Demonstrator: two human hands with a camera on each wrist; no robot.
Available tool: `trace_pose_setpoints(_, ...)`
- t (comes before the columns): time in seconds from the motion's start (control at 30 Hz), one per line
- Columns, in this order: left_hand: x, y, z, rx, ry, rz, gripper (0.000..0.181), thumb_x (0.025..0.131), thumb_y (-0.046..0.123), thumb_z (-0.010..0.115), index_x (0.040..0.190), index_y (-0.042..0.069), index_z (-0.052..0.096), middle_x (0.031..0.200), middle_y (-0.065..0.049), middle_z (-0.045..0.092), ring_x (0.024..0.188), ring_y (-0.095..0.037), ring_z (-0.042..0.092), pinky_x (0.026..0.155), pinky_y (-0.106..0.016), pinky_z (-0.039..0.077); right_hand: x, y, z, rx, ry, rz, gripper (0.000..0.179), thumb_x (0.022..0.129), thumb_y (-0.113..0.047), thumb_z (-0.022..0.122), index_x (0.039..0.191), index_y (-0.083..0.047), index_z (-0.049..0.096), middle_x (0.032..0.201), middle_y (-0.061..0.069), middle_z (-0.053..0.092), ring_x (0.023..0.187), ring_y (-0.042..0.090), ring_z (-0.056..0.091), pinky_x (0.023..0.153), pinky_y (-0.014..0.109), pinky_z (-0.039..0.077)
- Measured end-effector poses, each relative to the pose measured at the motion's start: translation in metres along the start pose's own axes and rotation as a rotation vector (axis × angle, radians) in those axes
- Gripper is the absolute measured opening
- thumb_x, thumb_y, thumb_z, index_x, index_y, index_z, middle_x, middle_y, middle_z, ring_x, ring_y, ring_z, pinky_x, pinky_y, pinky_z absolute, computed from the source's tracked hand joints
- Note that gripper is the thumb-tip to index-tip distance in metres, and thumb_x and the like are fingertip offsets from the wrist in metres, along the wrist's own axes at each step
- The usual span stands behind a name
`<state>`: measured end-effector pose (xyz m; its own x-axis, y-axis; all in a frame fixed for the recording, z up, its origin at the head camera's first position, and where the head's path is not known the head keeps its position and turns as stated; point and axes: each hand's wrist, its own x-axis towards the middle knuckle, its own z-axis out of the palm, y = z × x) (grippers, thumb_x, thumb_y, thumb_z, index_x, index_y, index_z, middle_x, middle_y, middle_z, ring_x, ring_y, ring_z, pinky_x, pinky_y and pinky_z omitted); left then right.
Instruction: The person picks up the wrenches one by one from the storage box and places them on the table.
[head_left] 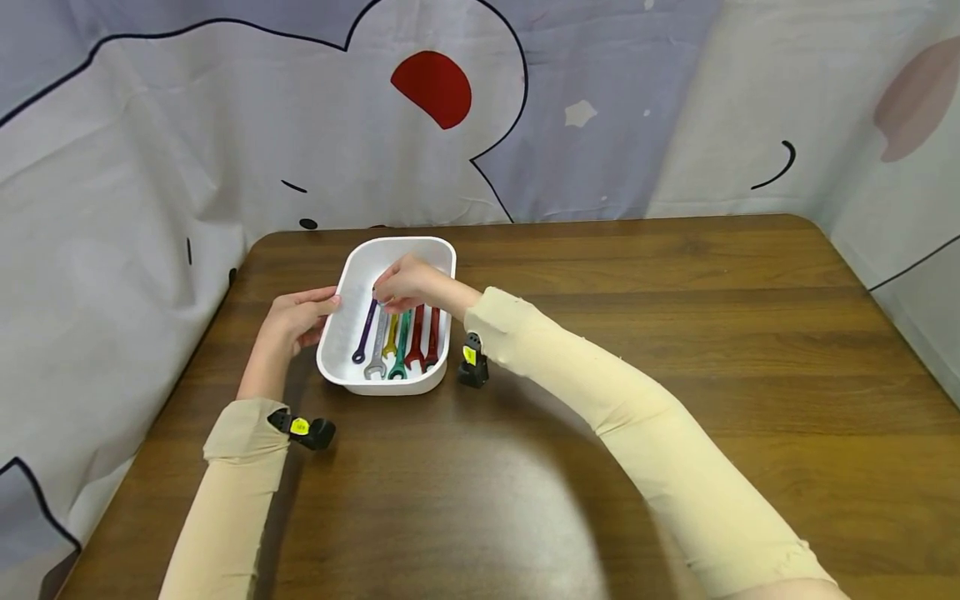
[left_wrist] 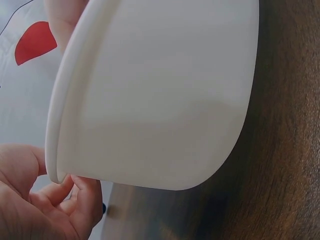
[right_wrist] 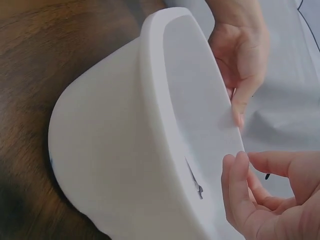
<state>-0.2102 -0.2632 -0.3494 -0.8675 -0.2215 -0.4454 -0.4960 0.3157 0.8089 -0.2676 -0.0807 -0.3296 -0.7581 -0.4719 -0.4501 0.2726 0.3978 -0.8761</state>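
A white plastic tray stands on the table, with my left hand gripping its left rim. In the left wrist view that hand's thumb and fingers meet at the rim. Over the tray's middle is my right hand, fingertips drawn together at the upper end of a purple wrench; I cannot tell if they hold it. Beside it lie a silver wrench, a yellow wrench, a green wrench and red wrenches, their upper ends partly hidden by my right hand.
The tray sits near the back left of a brown wooden table. A patterned curtain hangs behind the table and along its left side. Both forearms wear pale sleeves with small black wrist cameras.
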Motion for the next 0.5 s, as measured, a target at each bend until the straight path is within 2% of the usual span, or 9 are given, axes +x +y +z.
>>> trace_pose_setpoints(0.17,0.0,0.001,0.001,0.012,0.011,0.003,0.049,0.096,0.026,0.058,0.142,0.015,0.048,0.122,-0.002,0.053,0.086,-0.006,0.055,0.069,-0.019,0.05,0.005,-0.001,0.003,0.046,-0.009,0.044,0.019,0.09,-0.001,0.061,0.107,0.006,0.062,0.079,0.006,0.056,0.057,0.012,0.056,0.057,0.018,0.051)
trace_pose_setpoints(0.33,0.001,0.002,0.003,0.029,0.028,-0.012,0.048,0.096,0.026,0.058,0.142,0.015,0.048,0.128,-0.004,0.052,0.09,-0.008,0.053,0.07,-0.019,0.05,0.009,0.001,0.008,0.088,-0.013,0.074,0.009,0.089,0.001,0.06,0.097,0.005,0.06,0.077,0.006,0.053,0.055,0.012,0.055,0.055,0.017,0.05)
trace_pose_setpoints(0.5,0.002,0.001,0.004,0.036,0.042,-0.024,0.048,0.096,0.027,0.058,0.142,0.016,0.049,0.135,-0.007,0.05,0.091,-0.009,0.053,0.07,-0.02,0.05,0.014,0.001,0.01,0.078,-0.012,0.097,0.024,0.089,0.001,0.06,0.111,0.01,0.061,0.081,0.006,0.052,0.057,0.012,0.055,0.064,0.018,0.053)
